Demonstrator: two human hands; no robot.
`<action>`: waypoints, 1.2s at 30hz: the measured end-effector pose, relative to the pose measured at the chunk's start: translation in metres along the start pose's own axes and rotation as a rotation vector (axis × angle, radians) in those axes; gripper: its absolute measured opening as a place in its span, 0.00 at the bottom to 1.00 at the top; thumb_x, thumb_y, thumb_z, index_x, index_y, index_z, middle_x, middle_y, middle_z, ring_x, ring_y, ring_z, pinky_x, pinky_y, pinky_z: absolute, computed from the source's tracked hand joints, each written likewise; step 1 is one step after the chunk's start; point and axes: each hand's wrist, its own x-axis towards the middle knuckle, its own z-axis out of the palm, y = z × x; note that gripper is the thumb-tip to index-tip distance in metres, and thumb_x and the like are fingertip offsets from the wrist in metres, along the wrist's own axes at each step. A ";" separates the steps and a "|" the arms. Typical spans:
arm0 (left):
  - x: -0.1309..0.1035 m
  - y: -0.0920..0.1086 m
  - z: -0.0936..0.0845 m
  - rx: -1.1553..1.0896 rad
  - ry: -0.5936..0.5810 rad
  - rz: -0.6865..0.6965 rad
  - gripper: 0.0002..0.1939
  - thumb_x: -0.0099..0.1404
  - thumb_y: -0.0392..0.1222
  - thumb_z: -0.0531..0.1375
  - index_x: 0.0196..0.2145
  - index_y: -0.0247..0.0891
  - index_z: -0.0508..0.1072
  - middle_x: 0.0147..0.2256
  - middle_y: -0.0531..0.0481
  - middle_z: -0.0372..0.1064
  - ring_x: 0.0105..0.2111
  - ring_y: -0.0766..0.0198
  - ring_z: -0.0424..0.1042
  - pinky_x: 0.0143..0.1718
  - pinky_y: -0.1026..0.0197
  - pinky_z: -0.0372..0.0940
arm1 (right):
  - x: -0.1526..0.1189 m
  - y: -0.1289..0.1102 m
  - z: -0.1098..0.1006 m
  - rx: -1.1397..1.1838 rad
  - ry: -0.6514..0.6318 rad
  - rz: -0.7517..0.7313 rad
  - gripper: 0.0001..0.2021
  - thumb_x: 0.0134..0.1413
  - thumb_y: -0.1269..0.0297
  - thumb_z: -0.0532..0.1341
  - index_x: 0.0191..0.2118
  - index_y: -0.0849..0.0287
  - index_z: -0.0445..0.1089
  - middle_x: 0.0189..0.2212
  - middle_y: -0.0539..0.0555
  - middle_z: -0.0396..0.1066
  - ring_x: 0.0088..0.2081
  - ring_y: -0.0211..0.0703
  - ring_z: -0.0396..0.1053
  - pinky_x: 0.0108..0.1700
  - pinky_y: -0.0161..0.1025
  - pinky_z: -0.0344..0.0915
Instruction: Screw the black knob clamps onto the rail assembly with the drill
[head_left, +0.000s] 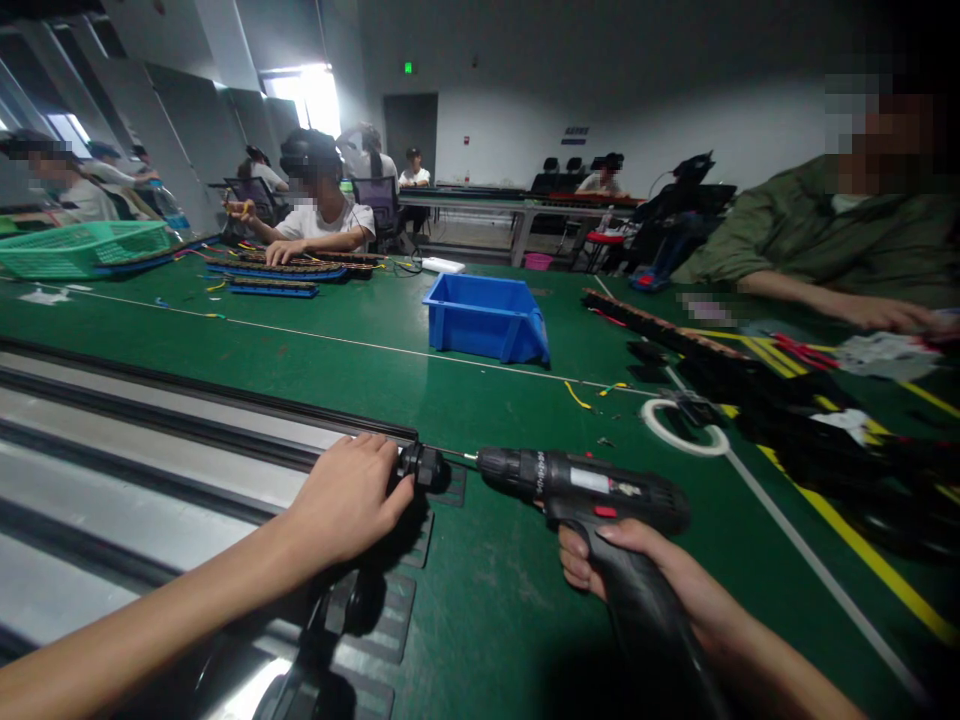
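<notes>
The lower end of the drill (585, 485) fades into shadow at the bottom edge, and part of its handle is covered by the right hand (679, 565). The left hand (345, 500) hides part of the panel's end, and its fingertips are hard to see; whether they pinch the black fitting (427, 467) or only rest against it, I cannot tell. Where the bit's tip ends, close to the fitting, is too small to make out. The panel (150, 430) is cut off by the left edge, and the dark heap (877, 470) far right of the grip is blurred. There is one drill, one bit (454, 454), one blue bin (480, 330), one white ring (652, 420) and one green basket (82, 245); two yellow wires (577, 397) lie beyond the drill, and four slotted plates (397, 610) show along the panel's end. The right hand is clamped around the drill's handle, thumb on the near side, with the drill's body above the grip and its bit pointing left, toward the left hand. The bin stands beyond both hands, the ring right of the drill, and the basket far off to the left.
</notes>
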 end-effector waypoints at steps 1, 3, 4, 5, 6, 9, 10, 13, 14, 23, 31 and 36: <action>0.000 0.000 0.000 0.003 -0.004 -0.001 0.19 0.71 0.52 0.49 0.37 0.37 0.72 0.37 0.41 0.74 0.40 0.49 0.73 0.42 0.50 0.63 | -0.001 0.000 0.000 0.018 0.016 0.014 0.12 0.54 0.61 0.64 0.39 0.64 0.77 0.34 0.59 0.73 0.36 0.45 0.71 0.43 0.41 0.67; 0.001 0.000 0.000 0.007 -0.013 -0.001 0.19 0.71 0.52 0.49 0.36 0.37 0.72 0.37 0.41 0.74 0.40 0.48 0.73 0.42 0.50 0.63 | -0.002 -0.001 0.000 0.050 0.049 0.041 0.15 0.52 0.63 0.65 0.44 0.64 0.77 0.37 0.60 0.75 0.39 0.47 0.73 0.46 0.42 0.68; 0.001 0.000 0.000 0.007 -0.017 -0.001 0.19 0.71 0.53 0.48 0.37 0.36 0.72 0.37 0.40 0.74 0.40 0.48 0.73 0.42 0.49 0.63 | -0.003 -0.002 0.000 0.060 0.056 0.053 0.16 0.52 0.63 0.65 0.45 0.64 0.76 0.39 0.60 0.76 0.40 0.47 0.74 0.47 0.42 0.69; 0.001 0.000 0.000 0.008 -0.018 -0.002 0.20 0.71 0.53 0.48 0.37 0.36 0.72 0.37 0.40 0.74 0.40 0.48 0.73 0.42 0.49 0.63 | -0.003 -0.002 0.001 0.066 0.060 0.064 0.17 0.52 0.63 0.65 0.46 0.65 0.76 0.40 0.60 0.76 0.41 0.47 0.74 0.48 0.42 0.69; 0.001 0.000 0.000 0.007 -0.019 -0.001 0.20 0.71 0.53 0.48 0.37 0.36 0.72 0.37 0.40 0.74 0.40 0.48 0.73 0.42 0.49 0.63 | -0.004 -0.003 0.001 0.068 0.061 0.072 0.17 0.51 0.63 0.65 0.46 0.65 0.76 0.40 0.61 0.77 0.41 0.47 0.75 0.49 0.42 0.69; 0.002 -0.001 0.001 0.002 -0.013 0.006 0.20 0.71 0.53 0.49 0.37 0.36 0.73 0.37 0.40 0.74 0.40 0.48 0.73 0.42 0.50 0.63 | -0.005 -0.005 0.003 0.066 0.059 0.079 0.17 0.52 0.63 0.64 0.46 0.65 0.76 0.41 0.61 0.77 0.41 0.47 0.76 0.50 0.41 0.69; 0.002 -0.002 0.002 -0.001 -0.008 0.009 0.20 0.71 0.53 0.49 0.36 0.36 0.73 0.37 0.40 0.74 0.40 0.47 0.73 0.42 0.50 0.63 | -0.005 -0.005 0.003 0.067 0.059 0.077 0.16 0.52 0.63 0.64 0.46 0.66 0.76 0.41 0.61 0.78 0.40 0.46 0.76 0.50 0.41 0.70; 0.001 -0.004 0.003 -0.021 0.009 0.014 0.20 0.70 0.54 0.50 0.36 0.36 0.73 0.36 0.40 0.75 0.39 0.47 0.74 0.41 0.50 0.63 | -0.004 -0.005 0.004 0.093 0.052 0.061 0.16 0.52 0.64 0.63 0.45 0.68 0.76 0.39 0.62 0.77 0.39 0.46 0.76 0.48 0.40 0.71; 0.000 -0.005 0.003 -0.031 0.018 0.017 0.20 0.70 0.54 0.50 0.36 0.36 0.73 0.36 0.40 0.75 0.39 0.47 0.74 0.41 0.50 0.62 | -0.004 -0.005 0.005 0.109 0.042 0.047 0.17 0.52 0.64 0.63 0.45 0.68 0.76 0.39 0.62 0.77 0.39 0.46 0.75 0.48 0.40 0.71; -0.003 -0.008 0.008 -0.104 0.142 0.031 0.27 0.70 0.64 0.48 0.32 0.38 0.71 0.33 0.42 0.72 0.36 0.52 0.72 0.37 0.55 0.59 | 0.002 -0.010 0.001 0.375 0.067 -0.218 0.22 0.52 0.68 0.56 0.53 0.70 0.68 0.35 0.62 0.74 0.36 0.45 0.73 0.40 0.41 0.74; 0.001 0.020 -0.029 -0.103 0.370 0.195 0.15 0.73 0.51 0.50 0.35 0.39 0.68 0.34 0.45 0.70 0.36 0.56 0.69 0.40 0.56 0.60 | 0.002 -0.012 -0.001 0.546 0.220 -0.495 0.15 0.59 0.65 0.57 0.49 0.64 0.69 0.34 0.56 0.74 0.34 0.41 0.75 0.36 0.37 0.77; 0.040 0.067 -0.023 -0.114 0.134 0.409 0.09 0.70 0.45 0.52 0.39 0.39 0.70 0.38 0.44 0.73 0.36 0.56 0.73 0.37 0.58 0.63 | 0.005 -0.011 0.003 0.477 0.246 -0.563 0.11 0.58 0.65 0.57 0.44 0.63 0.71 0.33 0.56 0.76 0.32 0.40 0.75 0.33 0.36 0.76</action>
